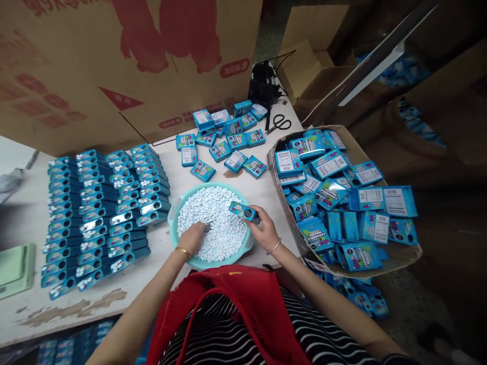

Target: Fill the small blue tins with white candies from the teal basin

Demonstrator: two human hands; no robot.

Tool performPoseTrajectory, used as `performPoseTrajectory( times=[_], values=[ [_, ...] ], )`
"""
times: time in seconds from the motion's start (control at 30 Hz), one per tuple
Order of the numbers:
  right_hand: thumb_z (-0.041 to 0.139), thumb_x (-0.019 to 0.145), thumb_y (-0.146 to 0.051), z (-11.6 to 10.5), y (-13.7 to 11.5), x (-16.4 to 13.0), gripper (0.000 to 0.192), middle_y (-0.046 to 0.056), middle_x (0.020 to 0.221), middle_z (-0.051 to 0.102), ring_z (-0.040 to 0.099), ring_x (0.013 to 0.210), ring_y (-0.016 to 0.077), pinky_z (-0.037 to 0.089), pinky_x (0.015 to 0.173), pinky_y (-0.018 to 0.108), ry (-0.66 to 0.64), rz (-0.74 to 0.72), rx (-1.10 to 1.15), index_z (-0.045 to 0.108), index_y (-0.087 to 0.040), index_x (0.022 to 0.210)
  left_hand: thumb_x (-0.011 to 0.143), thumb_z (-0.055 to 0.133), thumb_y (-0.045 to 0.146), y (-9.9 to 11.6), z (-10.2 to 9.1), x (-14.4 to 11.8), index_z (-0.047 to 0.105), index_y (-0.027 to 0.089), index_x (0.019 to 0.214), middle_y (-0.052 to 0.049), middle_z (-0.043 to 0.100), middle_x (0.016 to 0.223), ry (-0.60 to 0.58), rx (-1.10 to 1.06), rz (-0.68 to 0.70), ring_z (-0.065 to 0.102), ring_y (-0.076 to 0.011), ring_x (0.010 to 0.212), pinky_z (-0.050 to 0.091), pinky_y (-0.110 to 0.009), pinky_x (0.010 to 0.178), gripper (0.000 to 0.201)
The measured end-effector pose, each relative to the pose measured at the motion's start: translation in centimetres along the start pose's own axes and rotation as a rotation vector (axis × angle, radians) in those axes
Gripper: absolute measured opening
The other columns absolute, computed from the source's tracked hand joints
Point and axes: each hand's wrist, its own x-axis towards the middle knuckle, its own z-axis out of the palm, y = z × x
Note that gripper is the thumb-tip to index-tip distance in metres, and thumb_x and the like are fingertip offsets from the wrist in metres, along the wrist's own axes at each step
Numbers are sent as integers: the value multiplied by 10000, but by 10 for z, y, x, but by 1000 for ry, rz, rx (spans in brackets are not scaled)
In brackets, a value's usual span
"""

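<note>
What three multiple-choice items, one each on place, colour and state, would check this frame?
1. Where do the black-handled scissors lie?
A. inside the basin
B. on the far part of the white table, beside the loose blue packets
C. in the cardboard tray

2. What colour is the round plastic basin that holds the small white candies?
A. red
B. black
C. pale teal

3. What is the right hand doing?
A. holding a small blue box over the basin's rim
B. lying flat and empty on the table
C. gripping the scissors

Answers: 1 B, the scissors rest near the table's back edge, next to the scattered packets. 2 C, the rim shows pale teal around the candies. 3 A, its fingers pinch the box, while the left hand rests in the candies.
</note>
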Motion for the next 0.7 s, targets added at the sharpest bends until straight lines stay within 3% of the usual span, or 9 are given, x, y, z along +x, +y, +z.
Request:
performPoseTrajectory(
  times=[0.13,0.23,0.33,0.47,0.57,0.7],
  values=[
    [609,832,-326,-2,0,0,341,68,1068,614,588,970,201,486,882,345,67,91,35,522,-204,1138,854,413,153,22,32,26,526,155,1076,-125,593,1101,41,-132,40,573,-215,1009,449,-364,914,249],
    [626,820,-328,-3,0,-1,350,57,1037,618,592,942,189,493,858,324,105,133,69,520,-199,1127,851,441,189,22,27,24,509,159,1103,-107,598,1093,54,-215,85,578,-206,986,459,-352,907,263],
    [619,822,-308,-5,-1,-3,348,66,1060,613,589,963,197,491,871,337,109,121,51,516,-201,1137,883,447,280,14,0,3,506,172,1088,-80,600,1044,69,-271,160,572,-188,956,461,-326,876,239],
    [561,834,-229,-3,-1,-4,335,86,1097,595,570,1022,222,481,916,388,56,-1,-41,517,-212,1166,915,432,346,15,-52,-31,512,184,1067,-56,585,958,125,-298,291,552,-165,875,451,-297,797,236],
    [496,815,-134,5,-2,-3,391,99,1131,578,546,1076,235,464,963,429,-22,-136,-103,509,-214,1198,926,418,326,28,-86,-47,507,184,1089,-56,587,955,129,-198,321,552,-162,864,448,-292,775,234],
    [457,794,-82,18,-6,-4,461,102,1178,570,522,1134,241,423,1031,470,-96,-244,-157,491,-214,1234,921,406,275,57,-116,-53,524,165,1064,-84,602,1004,57,67,301,578,-201,915,466,-335,794,216]
  ],
)
